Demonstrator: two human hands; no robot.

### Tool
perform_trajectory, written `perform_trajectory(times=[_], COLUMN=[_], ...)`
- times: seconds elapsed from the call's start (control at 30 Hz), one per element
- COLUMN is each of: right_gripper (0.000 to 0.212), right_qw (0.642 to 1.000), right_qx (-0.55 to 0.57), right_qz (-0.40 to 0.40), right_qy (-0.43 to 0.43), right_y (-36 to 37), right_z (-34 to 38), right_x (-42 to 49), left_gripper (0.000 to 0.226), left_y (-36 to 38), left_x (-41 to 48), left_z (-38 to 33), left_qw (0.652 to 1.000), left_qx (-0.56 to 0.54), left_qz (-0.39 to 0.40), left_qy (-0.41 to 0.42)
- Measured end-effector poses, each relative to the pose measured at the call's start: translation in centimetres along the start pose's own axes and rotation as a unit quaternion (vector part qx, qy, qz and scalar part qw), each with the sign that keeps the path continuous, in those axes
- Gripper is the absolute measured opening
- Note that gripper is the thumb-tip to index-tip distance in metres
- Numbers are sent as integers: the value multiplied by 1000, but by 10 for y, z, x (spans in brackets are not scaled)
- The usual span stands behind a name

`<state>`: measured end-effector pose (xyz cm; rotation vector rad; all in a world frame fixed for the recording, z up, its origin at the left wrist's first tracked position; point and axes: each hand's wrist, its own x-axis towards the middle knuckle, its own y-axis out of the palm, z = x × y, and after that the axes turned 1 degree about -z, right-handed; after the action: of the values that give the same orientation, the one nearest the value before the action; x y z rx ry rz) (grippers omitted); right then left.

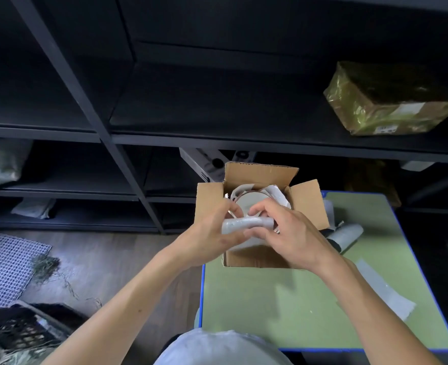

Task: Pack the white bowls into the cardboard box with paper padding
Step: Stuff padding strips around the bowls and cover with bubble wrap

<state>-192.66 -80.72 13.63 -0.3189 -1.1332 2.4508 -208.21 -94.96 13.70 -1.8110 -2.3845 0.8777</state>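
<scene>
Padding held over the open box

Fingers of both hands curl round one pale, crinkled roll of padding (246,223): the left grip (212,233) clasps its left end and the right grip (294,233) closes over its right end, thumbs underneath. The roll lies roughly level, just above the near edge of the cardboard box (259,258). The box stands open with its flaps turned outward. Inside it sits a white bowl (252,202), ringed by crumpled white paper (278,193) that presses against the far and right walls.

The box rests near the far left corner of a green worktop (283,299) with a blue edge. Just right of the box lies a grey roll (349,233), and nearer the person a pale strip (386,291) lies flat on the green.

Behind stands dark shelving (191,101), with a shiny wrapped parcel (389,101) on a shelf to the upper right. Left of the worktop is wooden floor (112,259), bearing a white mesh mat (4,267) and a black crate (20,330).
</scene>
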Motion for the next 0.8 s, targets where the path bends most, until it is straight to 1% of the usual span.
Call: perform_trajectory(times=[0.07,0.13,0.2,0.27,0.3,0.37,0.4,0.47,0.57,0.6,0.67,0.73,0.8], right_gripper=[15,17,31,44,43,27,20,14,13,14,22,34,32], right_qw=[999,999,997,996,997,998,998,996,992,991,988,984,983], right_qx=[16,20,36,58,61,65,68,83,115,121,138,158,159], right_qz=[20,35,51,47,35,1,-10,-11,-13,-20,-26,-21,-33], right_qy=[18,34,48,38,22,-5,-6,18,51,54,59,78,88], right_y=[1,2,4,6,7,9,8,6,3,2,0,0,-2], right_z=[-6,-10,-11,-9,-7,-6,-6,-9,-15,-15,-12,-9,-8], right_x=[3,5,7,10,13,21,25,33,44,48,55,62,68], left_gripper=[20,17,15,13,14,25,31,34,28,25,20,25,31], left_y=[-1,-2,-3,-4,-5,-5,-5,-7,-11,-12,-12,-12,-11], left_x=[5,10,14,18,21,28,31,33,41,45,53,61,67], left_z=[5,8,11,15,15,16,17,16,19,19,19,17,17], left_qw=[1000,1000,999,995,993,992,992,993,996,995,988,984,985], left_qx=[10,1,-40,-84,-99,-109,-109,-103,-61,-65,-110,-127,-122], left_qz=[-14,-18,-26,-48,-56,-61,-59,-57,-68,-79,-105,-123,-122], left_qy=[15,12,5,-14,-24,-35,-36,-29,-8,-3,1,7,22])
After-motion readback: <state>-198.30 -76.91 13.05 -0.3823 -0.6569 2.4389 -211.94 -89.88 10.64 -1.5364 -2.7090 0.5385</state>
